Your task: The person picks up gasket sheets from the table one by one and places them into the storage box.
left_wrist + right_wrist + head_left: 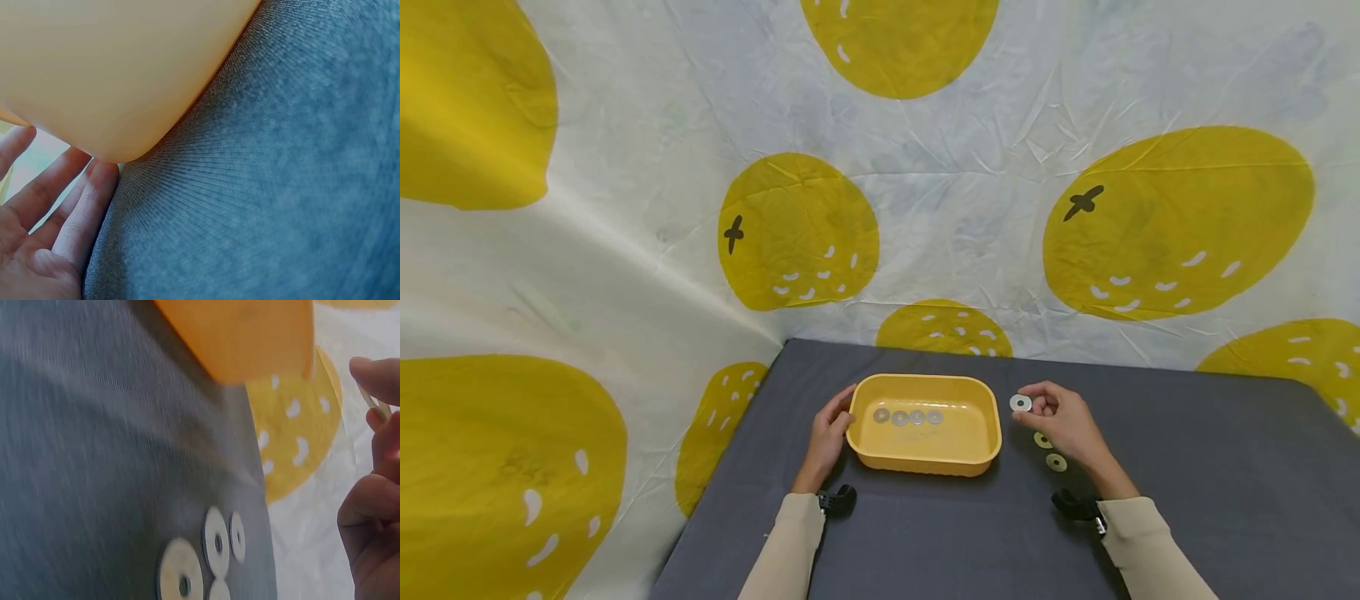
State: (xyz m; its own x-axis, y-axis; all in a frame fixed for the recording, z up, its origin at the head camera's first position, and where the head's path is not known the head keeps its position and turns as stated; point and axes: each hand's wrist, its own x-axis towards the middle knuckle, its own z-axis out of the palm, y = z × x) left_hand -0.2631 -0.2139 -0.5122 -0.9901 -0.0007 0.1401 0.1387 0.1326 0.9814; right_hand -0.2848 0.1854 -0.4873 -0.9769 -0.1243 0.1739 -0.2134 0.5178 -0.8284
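Note:
My left hand (830, 433) holds the left end of a yellow plastic tray (917, 461), thumb at the rim. In the left wrist view its fingertips (103, 175) meet the tray's outer wall. Several flat metal washers lie in a row inside the tray, among them a washer (882, 415) at the left. Just right of the tray, my right hand (1070, 425) pinches a silver washer (1020, 403) between thumb and finger, raised above the table. Below that hand, more washers rest on the cloth, such as a pale washer (1056, 462); the right wrist view shows several (181, 575).
Dark grey cloth (1210, 467) covers the table. White fabric with yellow fruit prints (958, 225) hangs behind the table and along its left side. Each wrist wears a black strapped device, one of them at the right wrist (1075, 506).

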